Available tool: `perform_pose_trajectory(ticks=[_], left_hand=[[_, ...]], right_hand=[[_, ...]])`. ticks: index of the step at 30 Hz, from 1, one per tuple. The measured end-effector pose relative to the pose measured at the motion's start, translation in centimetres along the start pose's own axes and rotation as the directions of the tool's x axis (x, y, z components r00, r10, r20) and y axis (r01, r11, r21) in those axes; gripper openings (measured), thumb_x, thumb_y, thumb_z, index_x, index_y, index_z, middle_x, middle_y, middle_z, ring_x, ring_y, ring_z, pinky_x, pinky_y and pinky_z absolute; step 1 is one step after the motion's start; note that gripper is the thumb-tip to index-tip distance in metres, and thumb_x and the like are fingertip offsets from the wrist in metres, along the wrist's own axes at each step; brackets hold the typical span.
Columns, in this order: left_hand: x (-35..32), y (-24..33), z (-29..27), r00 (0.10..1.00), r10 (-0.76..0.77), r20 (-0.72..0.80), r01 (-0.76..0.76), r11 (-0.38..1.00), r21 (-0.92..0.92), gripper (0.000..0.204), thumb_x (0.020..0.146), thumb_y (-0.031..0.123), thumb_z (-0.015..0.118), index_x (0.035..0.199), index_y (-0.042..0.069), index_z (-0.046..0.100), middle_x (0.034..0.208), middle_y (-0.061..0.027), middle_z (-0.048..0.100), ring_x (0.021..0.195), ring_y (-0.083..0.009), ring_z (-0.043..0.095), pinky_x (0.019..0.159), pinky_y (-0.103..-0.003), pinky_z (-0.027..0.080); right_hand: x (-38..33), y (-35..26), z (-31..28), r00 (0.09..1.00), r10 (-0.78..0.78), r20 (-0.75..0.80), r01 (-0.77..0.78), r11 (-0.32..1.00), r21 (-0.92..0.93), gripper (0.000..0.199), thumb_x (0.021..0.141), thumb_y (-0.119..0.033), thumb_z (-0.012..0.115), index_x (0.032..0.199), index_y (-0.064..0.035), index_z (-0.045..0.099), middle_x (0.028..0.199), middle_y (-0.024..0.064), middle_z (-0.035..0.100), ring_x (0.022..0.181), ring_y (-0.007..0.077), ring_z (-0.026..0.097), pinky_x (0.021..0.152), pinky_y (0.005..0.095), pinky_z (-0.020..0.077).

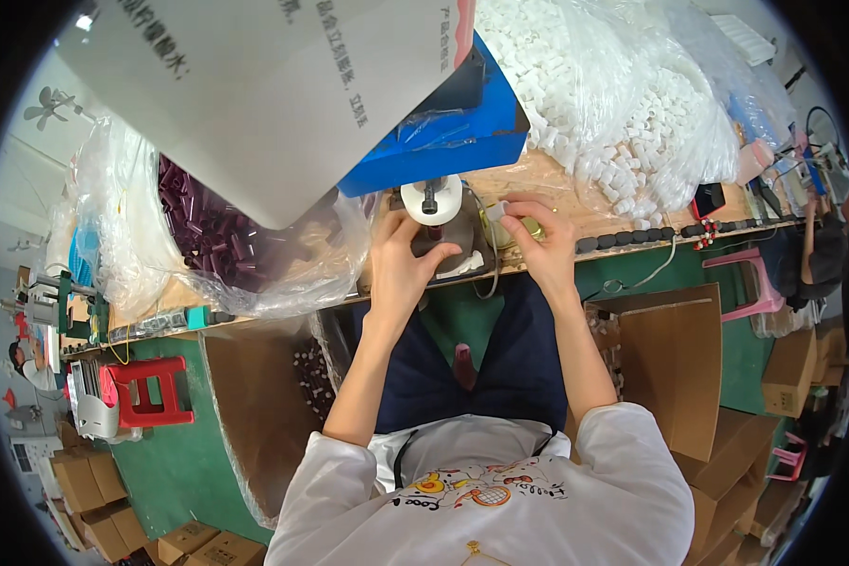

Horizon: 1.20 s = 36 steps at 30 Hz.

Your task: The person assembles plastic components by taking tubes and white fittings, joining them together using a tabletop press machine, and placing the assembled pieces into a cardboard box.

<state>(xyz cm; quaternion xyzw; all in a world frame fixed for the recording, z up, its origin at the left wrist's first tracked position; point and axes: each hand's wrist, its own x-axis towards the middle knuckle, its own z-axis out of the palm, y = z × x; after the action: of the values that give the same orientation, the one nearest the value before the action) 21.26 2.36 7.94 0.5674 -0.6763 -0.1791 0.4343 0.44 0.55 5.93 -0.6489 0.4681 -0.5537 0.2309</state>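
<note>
Both arms reach forward, left hand [401,259] curled, right hand [538,238] seemingly pinching

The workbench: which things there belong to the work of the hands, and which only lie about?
In use:
- left hand on the small press fixture
- right hand holding a small white piece

Lying about:
- bag of white pieces
- bag of dark purple pieces
- blue bin
- red stool
</note>
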Motion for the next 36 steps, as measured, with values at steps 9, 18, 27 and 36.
perform_pose_trajectory(ticks=[9, 18, 27, 36], left_hand=[[-1.5, -1.4, 1.9, 0.962, 0.032, -0.272, -0.057, 0.995, -0.086, 0.028, 0.069, 0.007, 0.087, 0.095, 0.001, 0.078, 0.088, -0.0122, 0.073, 0.087, -0.0266, 0.066, 0.074, -0.038, 0.053], [-1.0, -3.3, 1.6, 0.974, 0.012, -0.228, -0.054, 0.982, -0.179, 0.027, 0.069, 0.007, 0.086, 0.094, 0.002, 0.078, 0.085, -0.0125, 0.073, 0.085, -0.0281, 0.066, 0.076, -0.039, 0.052], [-1.1, -2.0, 2.1, 0.948, 0.203, -0.244, -0.168, 0.973, 0.159, 0.028, 0.069, 0.019, 0.088, 0.087, 0.002, 0.075, 0.076, -0.0098, 0.068, 0.078, -0.0294, 0.061, 0.081, -0.041, 0.045], [-2.6, -2.9, 1.1, 0.997, 0.021, -0.075, -0.028, 0.994, -0.104, 0.051, 0.071, 0.014, 0.088, 0.118, 0.001, 0.071, 0.105, -0.0162, 0.071, 0.103, -0.032, 0.065, 0.089, -0.04, 0.051]], right_hand=[[1.6, -3.0, 3.8, 0.994, -0.058, 0.092, 0.036, 0.974, 0.222, 0.02, 0.081, 0.0, 0.077, 0.101, -0.0003, 0.074, 0.097, 0.0092, 0.073, 0.086, 0.0198, 0.07, 0.078, 0.0302, 0.0532], [2.2, -3.3, 4.5, 0.812, -0.526, 0.251, 0.549, 0.835, -0.026, 0.016, 0.076, -0.002, 0.076, 0.092, -0.0017, 0.072, 0.101, 0.0085, 0.071, 0.096, 0.0307, 0.065, 0.079, 0.0399, 0.0554], [9.1, 4.9, 0.4, 0.983, 0.138, 0.121, -0.106, 0.965, -0.241, 0.027, 0.085, -0.02, 0.075, 0.107, -0.0029, 0.075, 0.097, 0.015, 0.076, 0.088, 0.0228, 0.073, 0.076, 0.0347, 0.0554], [11.0, 10.3, 3.2, 0.99, 0.045, 0.132, 0.037, 0.828, -0.56, 0.017, 0.081, -0.015, 0.07, 0.091, -0.0015, 0.069, 0.085, 0.0189, 0.072, 0.083, 0.0355, 0.07, 0.075, 0.043, 0.0544]])
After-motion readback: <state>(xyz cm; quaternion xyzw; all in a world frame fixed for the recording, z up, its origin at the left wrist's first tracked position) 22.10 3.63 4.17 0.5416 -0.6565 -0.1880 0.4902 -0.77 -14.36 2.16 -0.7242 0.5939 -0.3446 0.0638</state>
